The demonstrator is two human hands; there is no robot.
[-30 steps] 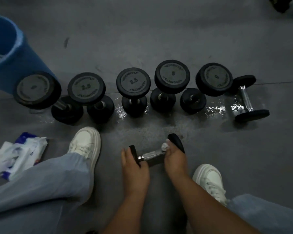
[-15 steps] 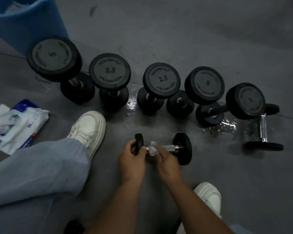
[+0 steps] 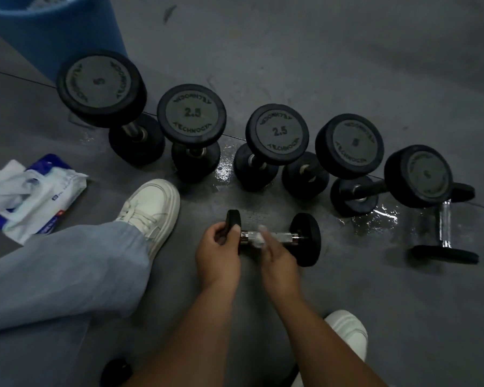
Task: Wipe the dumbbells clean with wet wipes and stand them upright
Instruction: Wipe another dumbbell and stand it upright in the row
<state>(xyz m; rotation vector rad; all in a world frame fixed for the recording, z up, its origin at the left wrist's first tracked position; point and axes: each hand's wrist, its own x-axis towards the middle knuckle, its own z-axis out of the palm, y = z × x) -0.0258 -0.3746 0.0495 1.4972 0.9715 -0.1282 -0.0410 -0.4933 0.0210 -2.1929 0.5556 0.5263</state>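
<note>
We grip a small dumbbell (image 3: 288, 236) in both hands, low over the grey floor (image 3: 347, 65) and lying level between them. Our left hand (image 3: 217, 255) grasps its left end plate: the fingers (image 3: 221, 230) curl over the plate's rim and the thumb presses its inner face. Our right hand (image 3: 277, 261) is on the chrome handle, where its fingertips pinch a bunched white wet wipe (image 3: 259, 238) against the metal just right of the left thumb. That hand is blurred, so we cannot tell how tightly its fingers curl. The dumbbell's right end plate sticks out bare past the right fingertips.

Beyond our fingers five black dumbbells stand on end in a row. Past the left fingers are one marked 5 (image 3: 101, 88) and a 2.5 dumbbell (image 3: 192, 115). Straight ahead of the wipe stands a second 2.5 dumbbell (image 3: 277, 134). Two more, whose numbers we cannot read, stand past the right fingers. Well to the right of the right fingertips a chrome-handled dumbbell (image 3: 444, 222) lies on its side beside a wet patch (image 3: 375, 216).

Far to the left of the left fingers lies an open pack of wet wipes (image 3: 34, 196), with a blue bin (image 3: 59, 37) beyond it. Our white shoe (image 3: 151, 208) and jeans leg (image 3: 62, 269) lie between the pack and the left hand.
</note>
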